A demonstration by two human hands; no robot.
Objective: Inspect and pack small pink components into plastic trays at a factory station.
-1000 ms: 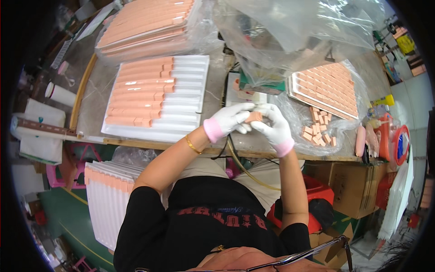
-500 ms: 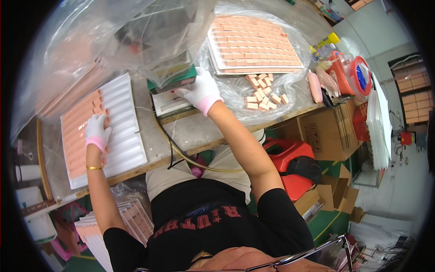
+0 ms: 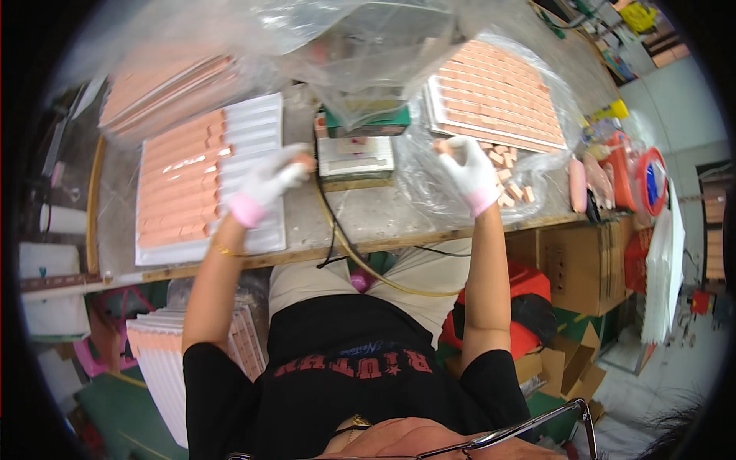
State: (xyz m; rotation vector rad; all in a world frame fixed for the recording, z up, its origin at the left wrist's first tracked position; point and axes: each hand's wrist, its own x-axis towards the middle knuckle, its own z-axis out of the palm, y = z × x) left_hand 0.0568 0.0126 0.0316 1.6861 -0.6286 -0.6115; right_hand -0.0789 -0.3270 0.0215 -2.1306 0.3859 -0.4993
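My left hand (image 3: 264,184), in a white glove with a pink cuff, is raised over the right side of a white ridged tray (image 3: 261,126). Its fingers are closed on a small orange block (image 3: 306,162). My gloved right hand (image 3: 470,172) hovers by the loose orange blocks (image 3: 515,192) on a plastic sheet. Between its thumb and finger is another small orange block (image 3: 442,146). A boxy green and white device (image 3: 356,157), partly under clear plastic, stands between my hands. Rows of orange blocks (image 3: 176,180) fill the tray's left part.
A second tray covered with orange blocks (image 3: 498,92) lies at the back right. Stacked trays (image 3: 165,92) sit at the back left under plastic. A hose (image 3: 345,241) droops over the table's front edge. Pink bottles (image 3: 577,184) and a red basket (image 3: 652,180) stand at right.
My right hand has left the device and moved right to the loose blocks. My left hand has lifted off the tray's rows and moved right, now holding a block. The view has shifted.
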